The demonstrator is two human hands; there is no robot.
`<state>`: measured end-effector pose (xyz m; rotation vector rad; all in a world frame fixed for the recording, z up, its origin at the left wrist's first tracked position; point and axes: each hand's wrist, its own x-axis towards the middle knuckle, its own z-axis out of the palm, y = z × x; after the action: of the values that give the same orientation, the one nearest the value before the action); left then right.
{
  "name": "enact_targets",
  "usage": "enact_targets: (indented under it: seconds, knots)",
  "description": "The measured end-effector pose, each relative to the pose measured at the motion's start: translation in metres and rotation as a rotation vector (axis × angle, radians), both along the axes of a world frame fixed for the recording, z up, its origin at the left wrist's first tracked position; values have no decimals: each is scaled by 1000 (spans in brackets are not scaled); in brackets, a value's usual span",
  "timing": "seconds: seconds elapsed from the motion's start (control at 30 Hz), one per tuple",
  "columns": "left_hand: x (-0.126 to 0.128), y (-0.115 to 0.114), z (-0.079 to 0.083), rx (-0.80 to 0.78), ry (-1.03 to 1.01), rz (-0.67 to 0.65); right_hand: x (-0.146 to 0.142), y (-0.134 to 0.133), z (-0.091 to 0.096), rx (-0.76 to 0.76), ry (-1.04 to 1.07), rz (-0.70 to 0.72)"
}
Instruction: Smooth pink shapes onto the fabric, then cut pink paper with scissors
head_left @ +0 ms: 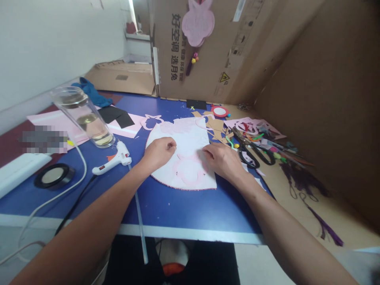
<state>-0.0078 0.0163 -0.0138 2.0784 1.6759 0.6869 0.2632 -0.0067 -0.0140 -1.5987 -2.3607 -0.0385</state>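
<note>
A white sheet with a curved, dark-red edge lies flat on the blue tabletop, between my two hands. My left hand is over its left part, thumb and fingers pinched together; anything between them is too small to make out. Along the sheet's right side is my right hand, its fingers curled in; what they hold, if anything, is hidden. A pale pink ring-shaped paper cutout lies on the sheet between the hands and the near edge. Further pale pink pieces lie at its far edge.
Left are a hot glue gun with a long glue stick, a lidded glass bottle and black tape. Scissors, brown scraps and dark tassels lie right. A cardboard panel with a pink hanging ornament stands behind.
</note>
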Motion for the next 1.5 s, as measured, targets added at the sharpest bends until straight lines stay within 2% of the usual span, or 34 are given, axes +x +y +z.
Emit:
enact_targets:
  seconds: [1.5]
  knots:
    - [0,1,-1,-8,-14,-3,-1,0,0,-14,12,-6]
